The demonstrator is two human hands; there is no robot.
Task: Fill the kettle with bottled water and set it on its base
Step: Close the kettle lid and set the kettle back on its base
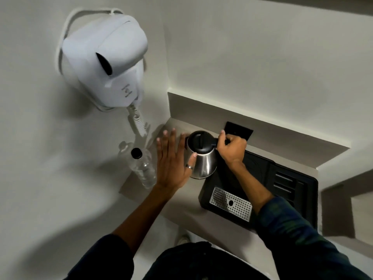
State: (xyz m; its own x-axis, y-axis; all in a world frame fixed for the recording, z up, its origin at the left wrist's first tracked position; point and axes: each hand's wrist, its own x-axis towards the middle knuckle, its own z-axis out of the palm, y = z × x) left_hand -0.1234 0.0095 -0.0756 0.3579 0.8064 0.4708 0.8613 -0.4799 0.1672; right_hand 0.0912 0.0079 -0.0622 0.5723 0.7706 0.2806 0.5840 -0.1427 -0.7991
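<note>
A steel kettle (pixel 203 162) with a black lid, which is closed, stands or hovers at the left edge of a black tray (pixel 292 184). My right hand (pixel 232 148) is shut on the kettle's black handle. My left hand (pixel 171 164) is spread flat against the kettle's left side, thumb touching the steel wall. A clear water bottle (pixel 142 168) with a black cap stands just left of my left hand. I cannot make out the kettle's base; the dark round area on the tray under my right wrist is mostly hidden.
A white wall-mounted hair dryer (pixel 105 63) with a coiled cord (pixel 137 122) hangs on the left wall above the bottle. A perforated metal drip grate (pixel 232 203) sits in the tray's front. A black wall socket (pixel 240 131) is behind the kettle. The shelf is narrow, walls close.
</note>
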